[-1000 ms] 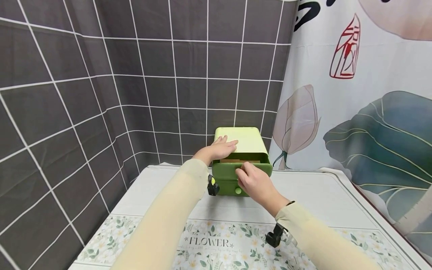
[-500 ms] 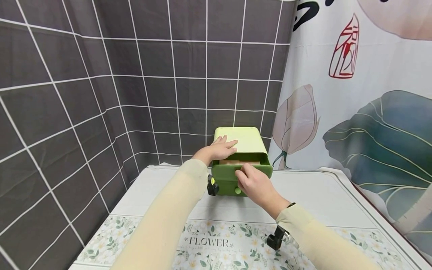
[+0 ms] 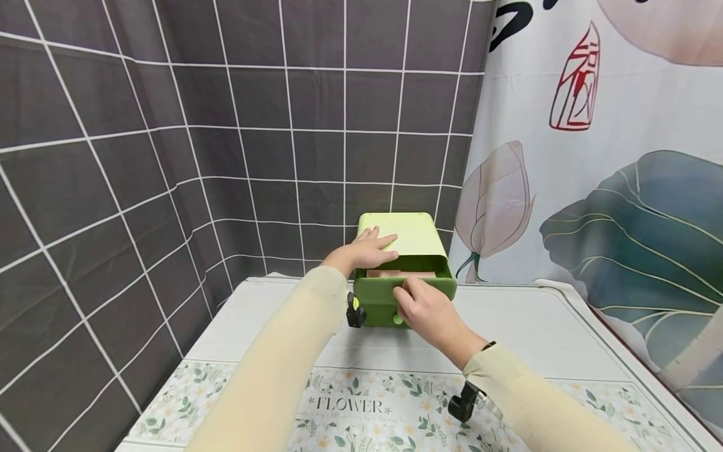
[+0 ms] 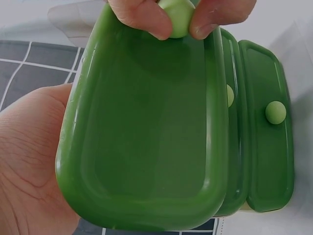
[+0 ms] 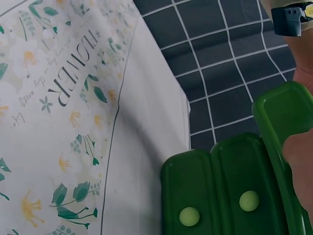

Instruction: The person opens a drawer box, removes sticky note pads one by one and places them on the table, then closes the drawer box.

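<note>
Head: you're at a green box (image 3: 415, 235) standing on the table (image 3: 254, 314), near the dark gridded backdrop (image 3: 271, 150).
Left hand (image 3: 364, 251): lies on the box's pale top, left side, fingers stretched out, gripping nothing; probably there to steady the box against the drawer's pull.
Right hand (image 3: 426, 307): fingers curled at the front of the top drawer (image 3: 375, 289); your knuckles hide the grip here.
Contents: a pinkish-tan piece (image 3: 390, 273) shows inside the drawer, behind its front; can't tell what.
Left wrist: looks at the drawer front, which juts out past the rest.
Knob (image 4: 177, 18): you pinch it between right thumb and finger, closed to its width; likely because it's the drawer's own handle.
Lower drawers: middle drawer (image 4: 235, 147) and bottom drawer (image 4: 269, 156) sit further back, knobs untouched.
Right wrist: your right hand shows only at the edge, against the drawer front; pinch out of sight.
Print: "FLOWER" lettering (image 5: 78, 68) on the table's near part, well apart from the box.
</note>
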The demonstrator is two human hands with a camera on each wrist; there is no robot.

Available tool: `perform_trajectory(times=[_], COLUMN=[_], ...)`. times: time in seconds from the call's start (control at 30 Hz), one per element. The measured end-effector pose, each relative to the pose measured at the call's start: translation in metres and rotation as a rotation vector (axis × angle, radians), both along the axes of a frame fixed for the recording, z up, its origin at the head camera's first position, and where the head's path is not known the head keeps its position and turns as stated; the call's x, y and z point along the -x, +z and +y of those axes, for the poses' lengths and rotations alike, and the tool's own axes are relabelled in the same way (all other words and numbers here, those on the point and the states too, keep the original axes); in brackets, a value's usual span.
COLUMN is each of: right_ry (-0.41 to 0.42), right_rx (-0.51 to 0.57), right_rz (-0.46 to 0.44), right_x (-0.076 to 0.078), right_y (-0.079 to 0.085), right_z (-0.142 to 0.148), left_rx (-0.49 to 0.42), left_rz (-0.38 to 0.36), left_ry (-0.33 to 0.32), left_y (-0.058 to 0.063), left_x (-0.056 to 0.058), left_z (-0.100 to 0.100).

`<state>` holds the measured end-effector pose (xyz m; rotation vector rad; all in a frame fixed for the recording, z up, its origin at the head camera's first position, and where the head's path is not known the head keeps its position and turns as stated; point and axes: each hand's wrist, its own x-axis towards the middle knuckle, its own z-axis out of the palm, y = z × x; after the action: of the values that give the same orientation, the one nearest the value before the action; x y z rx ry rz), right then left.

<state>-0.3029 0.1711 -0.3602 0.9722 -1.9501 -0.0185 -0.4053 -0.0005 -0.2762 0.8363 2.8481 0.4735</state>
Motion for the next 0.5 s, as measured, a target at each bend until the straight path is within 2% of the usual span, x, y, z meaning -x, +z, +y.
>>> perform_trajectory(times=[0.5], right_ry=[0.054], right_rx=[0.018], right_rz=[0.037], right_x=[-0.0070], right_y=[-0.0030], right_z=[-0.0003], left_rx=[0.007], left_rz=[0.024], left_ry=[0.000], left_y=[-0.0004], left_x=[-0.0027], left_z=[0.0006])
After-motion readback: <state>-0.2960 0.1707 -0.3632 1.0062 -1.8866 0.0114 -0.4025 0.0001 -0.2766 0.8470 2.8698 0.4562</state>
